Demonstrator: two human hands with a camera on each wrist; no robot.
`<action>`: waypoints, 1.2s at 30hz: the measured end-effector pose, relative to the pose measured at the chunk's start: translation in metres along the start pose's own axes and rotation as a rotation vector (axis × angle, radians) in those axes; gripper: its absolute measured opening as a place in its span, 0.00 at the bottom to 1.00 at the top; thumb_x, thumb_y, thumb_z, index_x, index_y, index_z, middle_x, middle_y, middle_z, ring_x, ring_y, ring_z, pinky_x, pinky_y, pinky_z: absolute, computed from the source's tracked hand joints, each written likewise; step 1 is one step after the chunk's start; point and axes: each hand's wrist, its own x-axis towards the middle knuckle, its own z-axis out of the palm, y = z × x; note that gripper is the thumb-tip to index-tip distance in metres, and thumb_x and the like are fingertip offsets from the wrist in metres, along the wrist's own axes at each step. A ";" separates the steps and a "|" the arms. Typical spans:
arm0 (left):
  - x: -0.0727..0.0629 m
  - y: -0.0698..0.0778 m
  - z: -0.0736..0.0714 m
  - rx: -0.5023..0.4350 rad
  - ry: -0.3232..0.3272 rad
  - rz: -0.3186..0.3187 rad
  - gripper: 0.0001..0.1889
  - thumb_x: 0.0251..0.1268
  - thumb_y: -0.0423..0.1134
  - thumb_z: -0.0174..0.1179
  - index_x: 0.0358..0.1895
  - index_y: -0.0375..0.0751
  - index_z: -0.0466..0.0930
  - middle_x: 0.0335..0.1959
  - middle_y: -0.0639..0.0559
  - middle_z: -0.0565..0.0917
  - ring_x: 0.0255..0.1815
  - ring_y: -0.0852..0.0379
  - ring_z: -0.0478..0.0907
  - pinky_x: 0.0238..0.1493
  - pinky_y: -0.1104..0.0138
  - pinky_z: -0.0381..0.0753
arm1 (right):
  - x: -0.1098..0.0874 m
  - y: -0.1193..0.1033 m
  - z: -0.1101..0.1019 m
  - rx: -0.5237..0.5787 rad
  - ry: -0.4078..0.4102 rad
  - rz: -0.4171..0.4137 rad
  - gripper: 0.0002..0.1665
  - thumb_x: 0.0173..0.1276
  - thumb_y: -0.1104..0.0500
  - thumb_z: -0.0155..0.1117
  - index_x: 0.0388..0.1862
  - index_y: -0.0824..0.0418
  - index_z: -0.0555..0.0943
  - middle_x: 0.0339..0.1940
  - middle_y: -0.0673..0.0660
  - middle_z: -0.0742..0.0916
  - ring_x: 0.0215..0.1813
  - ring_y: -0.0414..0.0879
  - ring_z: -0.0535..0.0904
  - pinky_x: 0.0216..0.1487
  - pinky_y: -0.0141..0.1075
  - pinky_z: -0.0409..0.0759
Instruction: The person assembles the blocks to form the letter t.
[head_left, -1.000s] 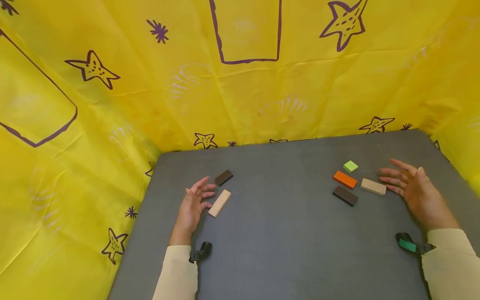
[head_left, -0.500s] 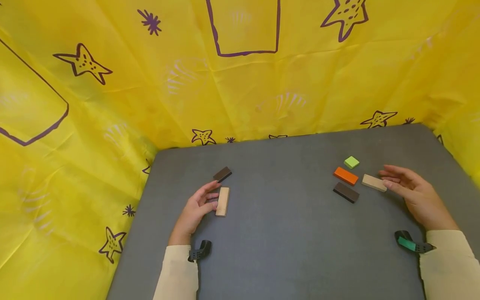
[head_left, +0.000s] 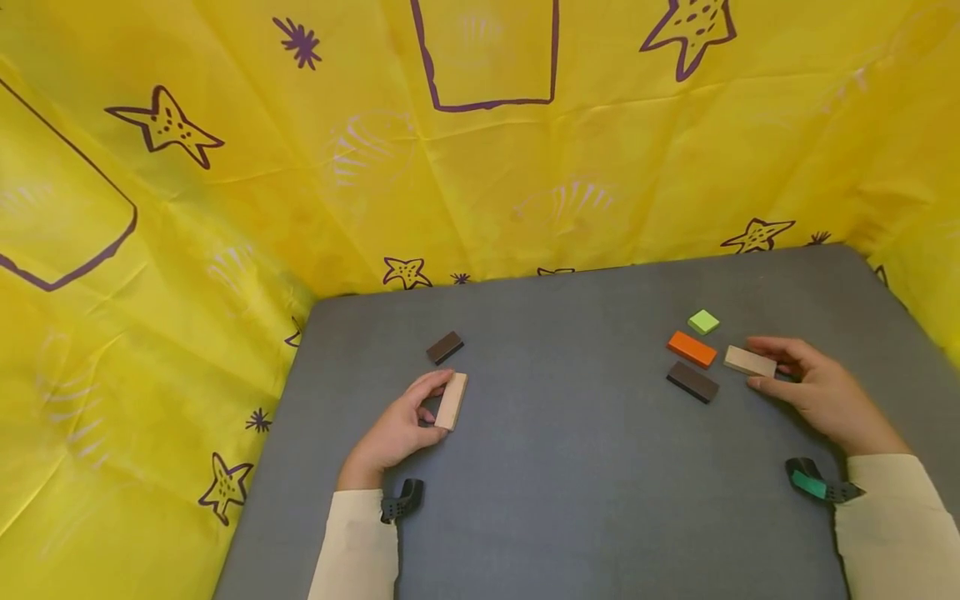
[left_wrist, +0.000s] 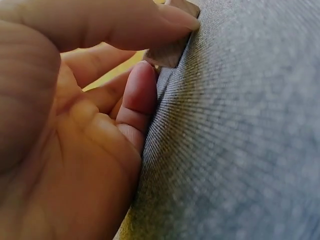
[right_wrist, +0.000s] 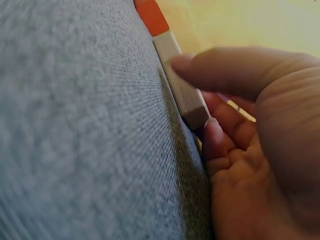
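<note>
On the left of the table, my left hand [head_left: 397, 429] grips a pale wooden block [head_left: 452, 402], thumb at its near end and a finger at its far end. In the left wrist view, the thumb covers part of that block [left_wrist: 167, 54]. At the right, my right hand [head_left: 828, 400] holds the right end of another pale wooden block [head_left: 750, 361] between thumb and fingers. The right wrist view has this block [right_wrist: 182, 92] lying flat on the cloth, thumb over its side. Both blocks appear to rest on the table.
Beyond the left hand lies a dark brown block [head_left: 446, 347]. Left of the right hand are an orange block [head_left: 692, 348], a dark brown block [head_left: 692, 382] and a small green block [head_left: 703, 322]. Yellow patterned cloth [head_left: 487, 192] walls the grey table [head_left: 570, 433].
Both hands have closed from open poses onto the pale wooden blocks. The left block has turned more upright in view and shifted slightly right. The other blocks stay put.
</note>
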 end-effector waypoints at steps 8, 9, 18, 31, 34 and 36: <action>0.000 0.008 0.005 0.066 0.013 -0.026 0.52 0.60 0.24 0.78 0.88 0.47 0.63 0.86 0.53 0.62 0.60 0.47 0.74 0.52 0.61 0.75 | 0.002 -0.001 0.004 -0.071 0.043 -0.011 0.28 0.77 0.59 0.76 0.71 0.65 0.82 0.56 0.56 0.83 0.48 0.36 0.73 0.44 0.24 0.68; 0.000 0.008 0.006 0.075 0.022 -0.029 0.52 0.60 0.25 0.79 0.87 0.47 0.64 0.85 0.52 0.64 0.59 0.47 0.74 0.51 0.61 0.75 | 0.002 -0.001 0.004 -0.079 0.044 -0.004 0.28 0.77 0.58 0.76 0.71 0.65 0.82 0.56 0.57 0.82 0.48 0.37 0.73 0.44 0.25 0.69; 0.001 0.007 0.006 0.095 0.035 -0.042 0.52 0.57 0.30 0.84 0.85 0.48 0.68 0.82 0.52 0.65 0.63 0.49 0.73 0.45 0.64 0.77 | 0.002 -0.005 0.004 -0.109 0.047 0.032 0.25 0.78 0.53 0.75 0.67 0.64 0.85 0.54 0.60 0.81 0.47 0.46 0.70 0.42 0.34 0.67; -0.002 0.010 0.005 0.125 0.014 -0.090 0.53 0.57 0.32 0.84 0.86 0.48 0.66 0.82 0.54 0.66 0.59 0.51 0.74 0.50 0.63 0.76 | 0.000 -0.005 0.004 -0.102 0.069 0.016 0.24 0.78 0.53 0.76 0.66 0.63 0.86 0.53 0.55 0.82 0.46 0.40 0.71 0.42 0.29 0.69; -0.001 0.010 0.005 0.118 0.018 -0.096 0.53 0.57 0.33 0.85 0.86 0.47 0.66 0.80 0.53 0.66 0.57 0.50 0.74 0.51 0.63 0.77 | 0.000 -0.004 0.003 -0.091 0.087 0.019 0.24 0.78 0.52 0.75 0.66 0.63 0.86 0.53 0.50 0.82 0.45 0.39 0.72 0.41 0.26 0.70; 0.000 0.010 0.006 0.113 0.017 -0.099 0.53 0.57 0.34 0.85 0.86 0.46 0.65 0.80 0.52 0.65 0.57 0.50 0.74 0.51 0.62 0.77 | -0.001 -0.003 0.003 -0.078 0.105 0.021 0.24 0.79 0.52 0.75 0.66 0.63 0.86 0.52 0.45 0.83 0.44 0.38 0.73 0.40 0.25 0.70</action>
